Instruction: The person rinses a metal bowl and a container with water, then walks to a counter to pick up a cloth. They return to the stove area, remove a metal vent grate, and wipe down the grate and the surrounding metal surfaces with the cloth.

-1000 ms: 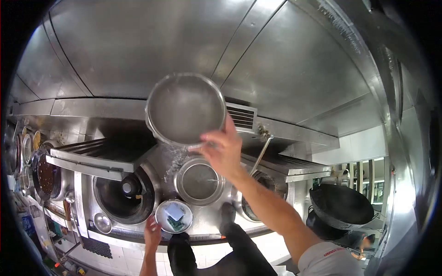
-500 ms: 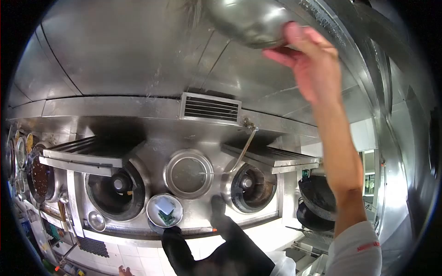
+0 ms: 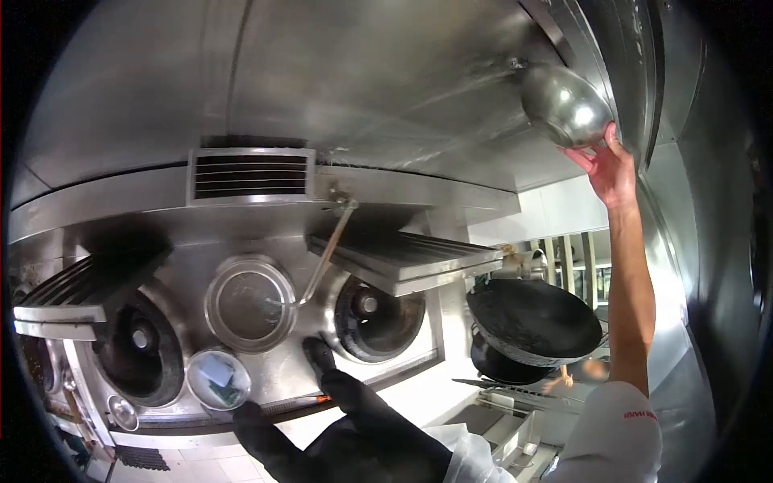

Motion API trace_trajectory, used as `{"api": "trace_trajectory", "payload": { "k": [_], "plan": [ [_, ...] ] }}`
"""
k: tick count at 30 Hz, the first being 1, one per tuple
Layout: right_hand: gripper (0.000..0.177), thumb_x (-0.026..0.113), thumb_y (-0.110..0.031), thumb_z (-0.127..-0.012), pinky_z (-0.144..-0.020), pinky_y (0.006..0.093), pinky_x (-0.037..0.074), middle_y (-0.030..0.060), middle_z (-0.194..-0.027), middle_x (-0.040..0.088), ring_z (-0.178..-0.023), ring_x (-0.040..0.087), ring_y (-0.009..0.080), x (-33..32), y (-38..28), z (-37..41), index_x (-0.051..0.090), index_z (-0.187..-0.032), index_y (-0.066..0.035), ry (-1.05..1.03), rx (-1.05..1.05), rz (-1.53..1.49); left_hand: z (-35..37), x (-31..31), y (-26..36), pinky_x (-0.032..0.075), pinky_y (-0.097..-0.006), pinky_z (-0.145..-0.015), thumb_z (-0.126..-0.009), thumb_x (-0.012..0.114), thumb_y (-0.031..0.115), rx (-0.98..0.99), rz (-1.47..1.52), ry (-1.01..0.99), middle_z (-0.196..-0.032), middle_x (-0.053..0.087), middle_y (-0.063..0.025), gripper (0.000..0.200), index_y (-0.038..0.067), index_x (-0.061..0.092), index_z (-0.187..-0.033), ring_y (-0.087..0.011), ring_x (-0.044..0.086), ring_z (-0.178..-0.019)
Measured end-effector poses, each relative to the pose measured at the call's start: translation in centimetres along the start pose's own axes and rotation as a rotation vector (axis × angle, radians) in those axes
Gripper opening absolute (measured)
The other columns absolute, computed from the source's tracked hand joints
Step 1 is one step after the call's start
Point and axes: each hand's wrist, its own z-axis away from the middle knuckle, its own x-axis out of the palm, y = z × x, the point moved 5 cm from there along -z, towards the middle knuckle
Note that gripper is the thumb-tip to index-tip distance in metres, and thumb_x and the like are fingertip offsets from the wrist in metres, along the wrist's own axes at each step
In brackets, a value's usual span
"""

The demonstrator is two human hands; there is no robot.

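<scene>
My right hand (image 3: 610, 173) is raised at the upper right, its fingers and thumb closed on a shiny metal bowl (image 3: 566, 106). The bowl is tilted, its rounded outside facing me, close to the stainless-steel hood panel (image 3: 386, 88). What is inside it is hidden. My left hand is out of view. Far below, by my feet, a light-coloured bowl (image 3: 193, 381) holds a blue sponge (image 3: 216, 370) and a green scouring pad (image 3: 229, 395).
I stand on the stove top between a left burner well (image 3: 138, 342) and a right burner well (image 3: 378, 318). Behind is a round water basin (image 3: 251, 304) with a swing tap (image 3: 328, 249). Woks (image 3: 531, 320) stand at right; another person's hand (image 3: 566, 377) shows below.
My view has turned right, so the stove sits further left. The metal bowl in my right hand has moved to the right and farther from me.
</scene>
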Motion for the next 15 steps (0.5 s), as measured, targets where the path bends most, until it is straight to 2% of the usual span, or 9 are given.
{"api": "trace_trajectory", "payload": {
  "k": [1,4,6,7,10,11,15],
  "plan": [
    [0.075,0.060,-0.046,-0.092,-0.102,0.0501,0.050,0.0275,-0.126,0.044,-0.114,0.055,0.0447,-3.6,0.4,-0.8,0.033,-0.137,0.007,0.009,0.035,0.039,0.1,1.4,0.5,0.050,-0.0428,-0.086,-0.098,0.048,0.022,-0.054,0.044,-0.016,-0.082,0.064,-0.0071,0.019,0.014,0.065,-0.101,-0.0188,0.058,-0.065],
    [0.054,0.064,-0.045,-0.091,-0.093,0.0496,0.055,0.0245,-0.118,0.050,-0.101,0.060,0.0391,-12.4,1.0,-2.0,0.050,-0.115,0.001,0.153,0.034,0.082,0.9,4.6,2.0,0.050,-0.0425,-0.084,-0.096,0.049,0.021,-0.161,0.134,-0.050,-0.084,0.064,-0.0072,0.018,0.013,0.063,-0.104,-0.0191,0.058,-0.067],
    [0.051,0.065,-0.047,-0.090,-0.090,0.0480,0.056,0.0225,-0.118,0.051,-0.102,0.059,0.0364,-18.4,0.8,-3.0,0.052,-0.109,-0.002,0.187,0.084,0.164,1.7,5.8,2.8,0.050,-0.0423,-0.083,-0.096,0.050,0.020,-0.207,0.181,-0.061,-0.086,0.063,-0.0072,0.017,0.012,0.061,-0.106,-0.0193,0.058,-0.068],
    [0.049,0.064,-0.046,-0.091,-0.086,0.0468,0.057,0.0170,-0.114,0.055,-0.101,0.060,0.0322,-21.3,0.8,-3.7,0.053,-0.113,-0.004,0.240,0.083,0.216,2.1,6.2,3.1,0.050,-0.0422,-0.082,-0.095,0.050,0.020,-0.230,0.198,-0.064,-0.086,0.063,-0.0073,0.018,0.012,0.061,-0.107,-0.0194,0.058,-0.069],
    [0.051,0.063,-0.046,-0.091,-0.084,0.0448,0.057,0.0126,-0.114,0.056,-0.099,0.061,0.0294,-23.6,-0.3,-4.6,0.054,-0.119,-0.005,0.187,0.052,0.367,3.1,7.5,2.7,0.050,-0.0419,-0.080,-0.094,0.052,0.019,-0.286,0.254,-0.071,-0.088,0.063,-0.0074,0.019,0.011,0.059,-0.110,-0.0197,0.058,-0.070],
    [0.054,0.063,-0.045,-0.091,-0.080,0.0434,0.058,0.0099,-0.116,0.056,-0.096,0.062,0.0282,-23.8,-0.5,-4.9,0.053,-0.125,-0.004,0.149,0.099,0.409,3.5,7.9,2.3,0.050,-0.0418,-0.080,-0.093,0.052,0.018,-0.307,0.266,-0.074,-0.089,0.063,-0.0074,0.020,0.010,0.058,-0.111,-0.0198,0.058,-0.071],
    [0.053,0.064,-0.045,-0.091,-0.076,0.0418,0.059,0.0091,-0.116,0.057,-0.089,0.064,0.0268,-23.1,-1.8,-6.2,0.054,-0.123,-0.004,0.134,0.153,0.576,4.8,8.2,1.8,0.050,-0.0414,-0.077,-0.092,0.054,0.017,-0.365,0.323,-0.073,-0.092,0.062,-0.0076,0.025,0.009,0.055,-0.115,-0.0202,0.057,-0.073]
  ]
}}
